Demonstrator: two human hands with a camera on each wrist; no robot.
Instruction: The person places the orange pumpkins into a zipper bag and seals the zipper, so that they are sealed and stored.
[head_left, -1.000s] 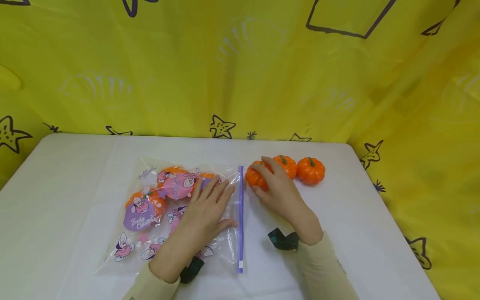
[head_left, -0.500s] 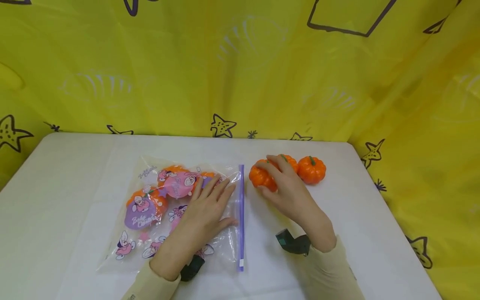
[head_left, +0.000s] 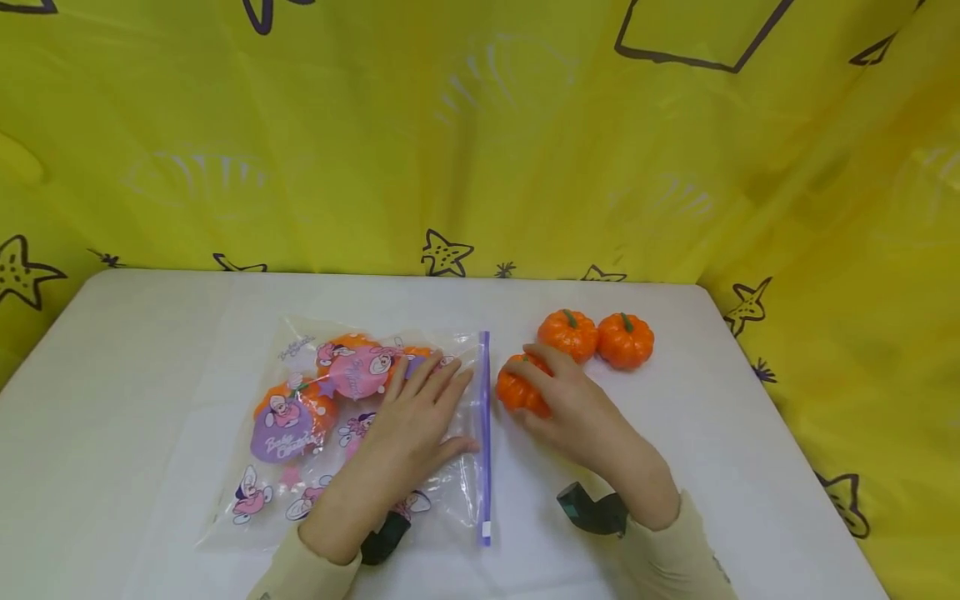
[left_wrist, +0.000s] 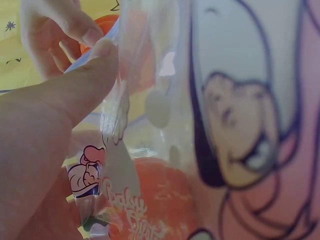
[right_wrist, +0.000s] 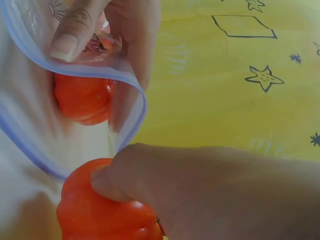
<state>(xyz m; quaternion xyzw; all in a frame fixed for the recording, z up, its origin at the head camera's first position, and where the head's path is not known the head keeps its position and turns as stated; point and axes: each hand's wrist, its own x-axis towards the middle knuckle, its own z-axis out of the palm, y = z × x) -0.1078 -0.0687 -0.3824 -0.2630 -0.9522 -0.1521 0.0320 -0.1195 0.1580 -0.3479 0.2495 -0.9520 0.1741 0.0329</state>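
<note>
My left hand (head_left: 408, 425) rests on a clear printed zip bag (head_left: 247, 467) with its fingers spread, the thumb lying near the purple zip edge. Inside the bag, orange toy pumpkins (head_left: 303, 407) show through the film, one partly under the left fingers. My right hand (head_left: 573, 412) grips another toy pumpkin (head_left: 517, 392) just right of the bag's mouth. In the right wrist view the right thumb presses on this pumpkin (right_wrist: 100, 215), and the bag's mouth (right_wrist: 142, 105) gapes beside it, with a pumpkin (right_wrist: 85, 100) inside.
Two more toy pumpkins (head_left: 570, 333) stand side by side beyond the right hand. A white slider (head_left: 487, 529) sits at the near end of the zip. The white table (head_left: 720, 467) meets a yellow patterned curtain (head_left: 360, 150) at the back.
My right hand has drawn its pumpkin toward the near side of the table, apart from the other two, which show more fully. The left hand and the bag have hardly moved.
</note>
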